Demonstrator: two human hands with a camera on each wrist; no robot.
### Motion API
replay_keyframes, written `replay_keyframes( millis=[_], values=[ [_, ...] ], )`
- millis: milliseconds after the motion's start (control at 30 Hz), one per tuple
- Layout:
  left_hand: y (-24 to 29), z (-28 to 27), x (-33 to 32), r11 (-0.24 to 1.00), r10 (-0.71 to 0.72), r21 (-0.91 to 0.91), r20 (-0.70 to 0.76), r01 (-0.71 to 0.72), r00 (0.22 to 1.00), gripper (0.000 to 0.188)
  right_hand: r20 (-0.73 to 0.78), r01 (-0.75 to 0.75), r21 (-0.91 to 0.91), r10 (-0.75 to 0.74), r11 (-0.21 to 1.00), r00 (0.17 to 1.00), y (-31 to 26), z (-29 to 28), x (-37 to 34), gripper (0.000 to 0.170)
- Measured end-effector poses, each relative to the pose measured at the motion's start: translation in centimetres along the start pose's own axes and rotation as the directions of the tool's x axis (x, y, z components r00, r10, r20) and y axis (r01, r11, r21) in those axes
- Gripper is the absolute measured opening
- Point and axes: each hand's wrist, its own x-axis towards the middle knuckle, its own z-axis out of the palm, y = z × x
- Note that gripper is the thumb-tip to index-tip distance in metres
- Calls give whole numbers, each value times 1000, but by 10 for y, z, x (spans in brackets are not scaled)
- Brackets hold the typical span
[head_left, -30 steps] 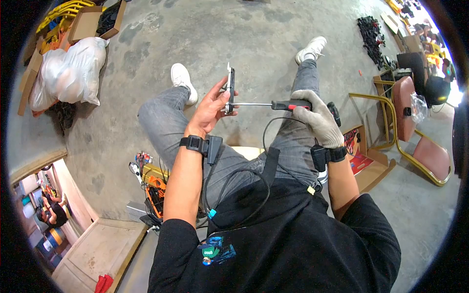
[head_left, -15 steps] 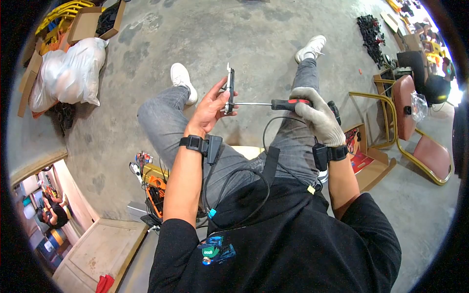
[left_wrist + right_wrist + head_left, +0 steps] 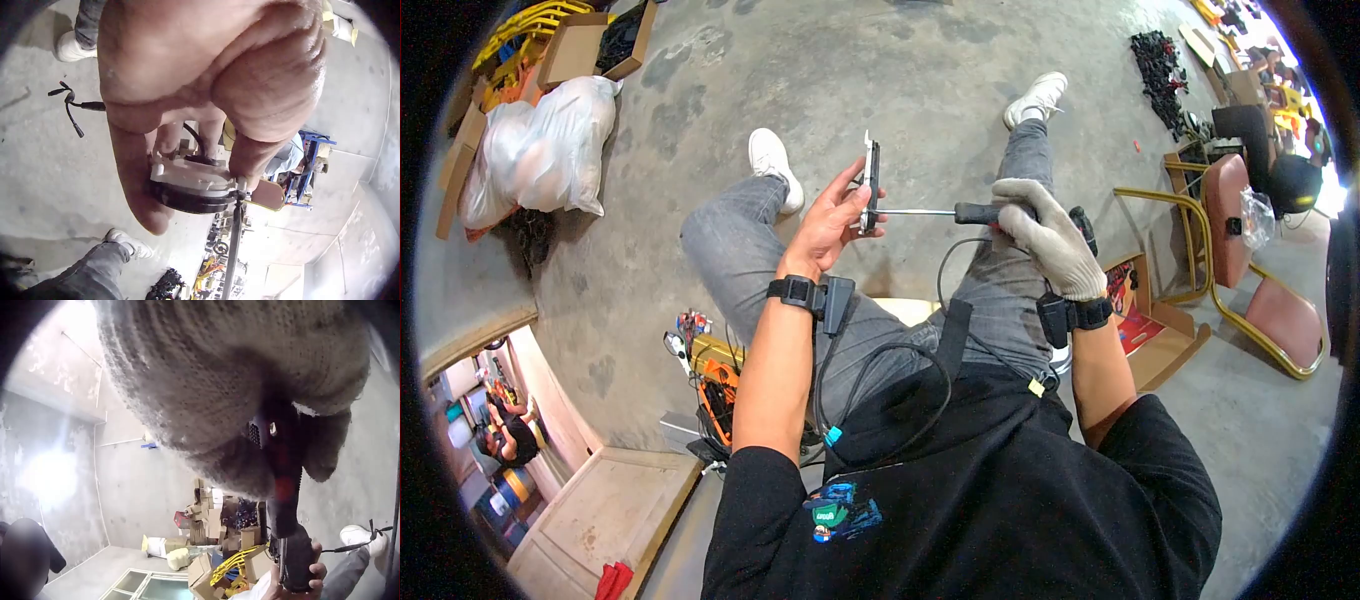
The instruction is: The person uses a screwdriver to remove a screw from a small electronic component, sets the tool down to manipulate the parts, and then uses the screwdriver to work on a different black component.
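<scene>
My bare left hand point(image 3: 825, 232) holds up a flat part point(image 3: 870, 185) above my lap, edge-on in the head view, pinched between thumb and fingers. In the left wrist view the part point(image 3: 194, 195) has a pale body and a curved black rim. My right hand point(image 3: 1052, 240), in a knitted pale glove, grips a screwdriver point(image 3: 975, 214) with a black and red handle. Its steel shaft point(image 3: 232, 250) runs level to the part, the tip at the rim beside my left thumb. The gloved fingers cover much of the handle point(image 3: 284, 469) in the right wrist view.
A dark cable point(image 3: 948, 385) loops over my lap between the wrist straps. A stuffed white plastic bag point(image 3: 545, 150) lies left, a gold-framed chair point(image 3: 1230, 220) right. An open carton point(image 3: 1165, 345) stands by my right leg, orange tools point(image 3: 718, 390) by my left.
The screwdriver handle has turned in my right hand: its red stripe has moved round and is now mostly out of sight. The gloved fingers have shifted slightly; the left hand and part hold still.
</scene>
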Motion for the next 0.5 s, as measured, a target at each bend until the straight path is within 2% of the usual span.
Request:
replay_keyframes(
  millis=[67, 100, 167, 200, 267, 300, 367, 400, 467, 500],
  values=[
    [0, 1, 0, 1000, -1, 1, -4, 1, 1000, 67, 119, -332, 61, 323, 941, 939, -11, -5, 0, 36],
    [0, 1, 0, 1000, 3, 8, -3, -3, 1000, 67, 120, -332, 60, 323, 941, 939, -5, -6, 2, 36],
    [1, 0, 0, 1000, 7, 13, -6, -7, 1000, 68, 135, -80, -121, 96, 989, 986, 8, -8, 5, 37],
    [0, 0, 0, 1000, 6, 14, -1, -6, 1000, 68, 137, -80, -122, 97, 989, 986, 8, -7, 5, 37],
    [0, 0, 0, 1000, 4, 15, 5, -4, 1000, 69, 99, -207, 42, 202, 977, 974, 5, -4, 3, 36],
    [0, 0, 0, 1000, 5, 15, -3, -5, 1000, 68, 98, -207, 43, 202, 977, 975, 7, -3, 2, 36],
    [0, 0, 0, 1000, 5, 16, -8, -5, 1000, 68, -12, 42, -48, -42, 998, 999, 13, -1, 0, 36],
    [0, 0, 1, 1000, 1, 14, -2, -1, 1000, 68, -13, 41, -48, -42, 998, 999, 13, 0, 1, 36],
    [-1, 0, 1, 1000, -3, 11, 4, 3, 1000, 67, -23, -83, -36, 82, 996, 996, 10, 4, 1, 36],
    [0, 0, 1, 1000, -8, 18, 4, 8, 1000, 67, -23, -83, -36, 83, 996, 996, 7, 2, 1, 36]
  ],
)
